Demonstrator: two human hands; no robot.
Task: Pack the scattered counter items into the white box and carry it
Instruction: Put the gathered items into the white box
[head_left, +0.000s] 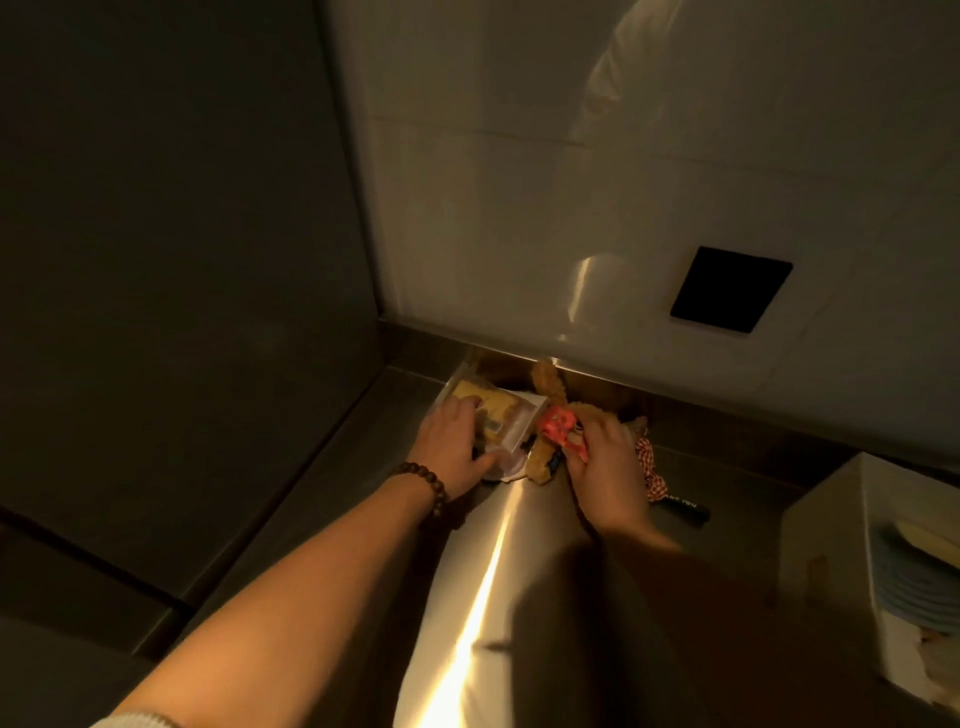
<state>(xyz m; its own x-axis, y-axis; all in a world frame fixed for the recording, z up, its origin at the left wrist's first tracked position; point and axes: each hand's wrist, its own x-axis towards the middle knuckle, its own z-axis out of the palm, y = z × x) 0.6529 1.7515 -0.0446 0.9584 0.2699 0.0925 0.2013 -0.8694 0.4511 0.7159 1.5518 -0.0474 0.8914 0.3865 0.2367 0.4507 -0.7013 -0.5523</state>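
- The left hand (453, 448) lies on a clear-fronted packet (491, 415) at the far corner of the steel counter (363, 499); its fingers spread over the packet's yellow contents and the thumb curls under the near edge, so it grasps the packet.
- A string of dark wooden beads (423, 486) circles the left wrist.
- The right hand (608, 470) has its fingers curled round an orange-red item (714, 426)... no clearer than that: the piece is small and blurred, and what it is cannot be told.
- Just beside that item, between the two hands, lies a tan plush toy (545, 387), one limb reaching toward the wall (519, 208) and another toward the near side.
- A red-and-white checked cloth (653, 475) shows at the right of the right hand, touching it.
- A flat black strip (684, 508) with pale lettering lies on the counter just near of the cloth.
- The white box (826, 525) stands at the right edge of the view, well apart from the packet and toy; a stack of bluish plates or lids shows inside it, blurred.
- A black square panel (730, 288) is set in the pale wall above the counter, to the right of the hands.
- A dark steel side panel (182, 260) fills the left of the scene.
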